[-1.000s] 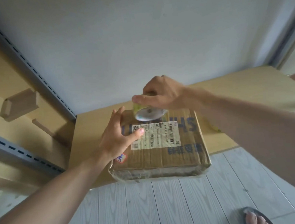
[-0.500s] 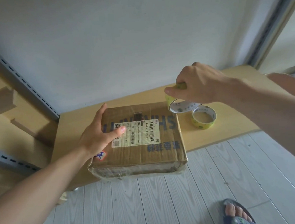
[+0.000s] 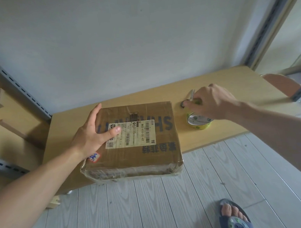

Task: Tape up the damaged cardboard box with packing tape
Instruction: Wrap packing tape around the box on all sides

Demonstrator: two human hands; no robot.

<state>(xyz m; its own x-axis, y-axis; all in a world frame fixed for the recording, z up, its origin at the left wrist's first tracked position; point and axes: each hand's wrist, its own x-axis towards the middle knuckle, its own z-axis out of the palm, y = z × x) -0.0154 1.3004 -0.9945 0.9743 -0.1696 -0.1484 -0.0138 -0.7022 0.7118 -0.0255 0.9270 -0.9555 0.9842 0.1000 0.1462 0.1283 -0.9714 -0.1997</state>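
On the box (image 3: 131, 158), left hand (image 3: 92, 134) lies flat; right hand (image 3: 215, 101) seemingly pinches scissors (image 3: 192, 94) beyond tape roll (image 3: 199, 124).

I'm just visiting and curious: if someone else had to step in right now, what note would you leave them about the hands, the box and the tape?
Left hand: open, pressed flat on top of the cardboard box.
Right hand: at the small scissors on the table; whether its grip has closed on them cannot be told.
Tape roll: lying flat on the table right of the box, below the right hand, held by nobody.
Done: box sits at the table's front edge; none of the roll's yellow-green tape shows on it.
Left: pull tape, lay it over the damage, cut, press down.
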